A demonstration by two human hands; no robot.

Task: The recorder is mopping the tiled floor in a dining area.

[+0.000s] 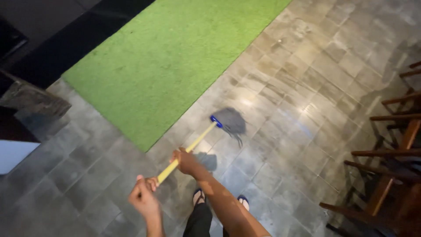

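Item: mopping, mid-stroke. Our right hand (186, 160) has its fingers clamped round the yellow mop handle (187, 151) about midway; our left hand (144, 195) has its fingers curled shut on the handle's near end. The handle slants away to a blue collar (216, 121) and the grey mop head (230, 120), which lies on the wet grey tiled floor (307, 87), just beside the edge of the green mat (175, 57). Wooden chairs (390, 162) stand to the right. We judge the stroke under way; the next pass calls for keeping the head off the mat
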